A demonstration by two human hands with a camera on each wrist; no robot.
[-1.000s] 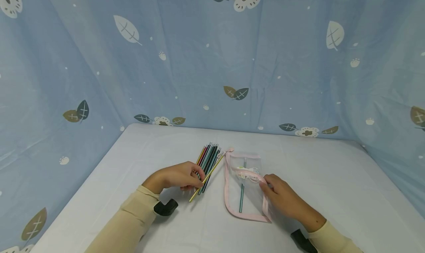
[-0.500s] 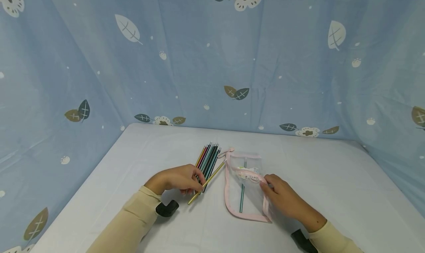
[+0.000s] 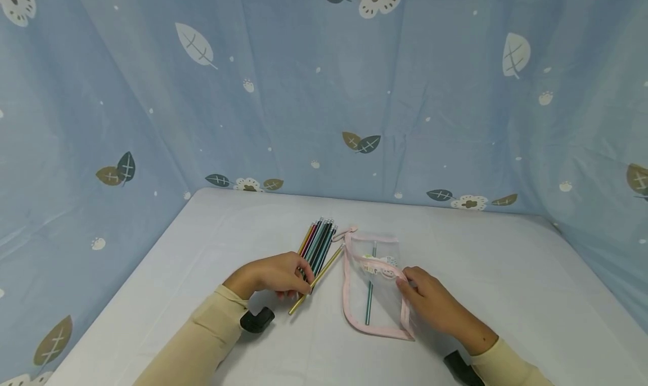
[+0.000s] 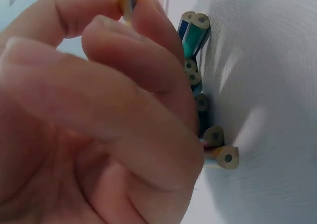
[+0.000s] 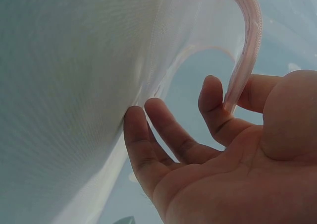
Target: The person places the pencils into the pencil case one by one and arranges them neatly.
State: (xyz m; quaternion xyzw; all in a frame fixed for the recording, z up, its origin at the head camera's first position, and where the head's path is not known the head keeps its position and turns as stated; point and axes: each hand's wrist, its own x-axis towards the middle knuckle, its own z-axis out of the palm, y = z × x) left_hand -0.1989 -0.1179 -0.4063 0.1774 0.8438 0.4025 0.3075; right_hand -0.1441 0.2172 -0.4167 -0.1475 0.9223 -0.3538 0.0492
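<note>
Gold pencil point(image 3: 328, 265) slid back, a tapering gap between it and pouch edge point(image 3: 346, 294).

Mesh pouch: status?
Left grip pinches gold pencil, outside mesh pouch. Right grip holds pouch's pink edge. Teal pencil inside. No obstruction visible.

The head view looks forward and down across the table point(image 3: 481, 262); the left wrist view faces closely past the left hand point(image 3: 278, 274) to the pencils point(image 3: 318, 242), the right past the right hand point(image 3: 437, 301) to the pouch point(image 3: 346, 287), both shared with the head
</note>
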